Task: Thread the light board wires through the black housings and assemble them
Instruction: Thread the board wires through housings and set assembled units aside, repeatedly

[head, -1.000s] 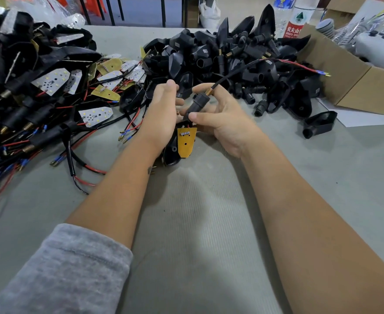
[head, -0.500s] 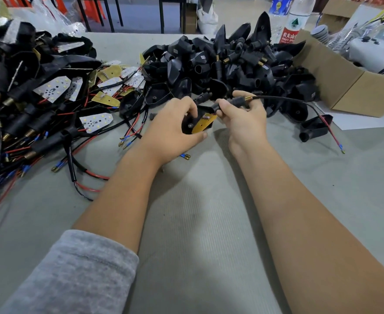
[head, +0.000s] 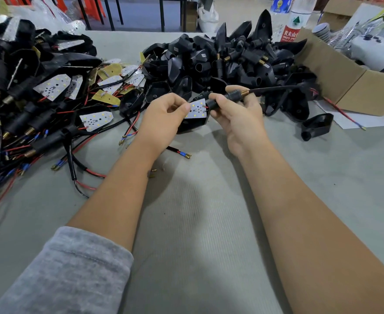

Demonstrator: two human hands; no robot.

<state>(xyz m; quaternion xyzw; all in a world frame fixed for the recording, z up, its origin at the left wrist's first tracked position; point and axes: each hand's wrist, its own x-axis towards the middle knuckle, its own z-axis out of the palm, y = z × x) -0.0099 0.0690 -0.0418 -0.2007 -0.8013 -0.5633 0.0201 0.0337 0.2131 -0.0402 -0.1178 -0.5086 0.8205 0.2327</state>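
We judge the light board (head: 196, 109) thin and fragile: left hand (head: 163, 118) pinches its nine-o'clock edge, right hand (head: 236, 109) curls round the housing (head: 215, 103) stem.

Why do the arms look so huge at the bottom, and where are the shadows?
Head view: the wide-angle lens stretches the bare forearms near the bottom edge; soft dark shadows lie on the grey ribbed table mat under the left hand and right hand; the far background looks slightly soft; no strong glare.

Both my forearms reach forward, hands close together at centre. My left hand (head: 163, 116) pinches with curled fingers, its grey sleeve pushed up. My right hand (head: 238, 114) grips, fingers curled.
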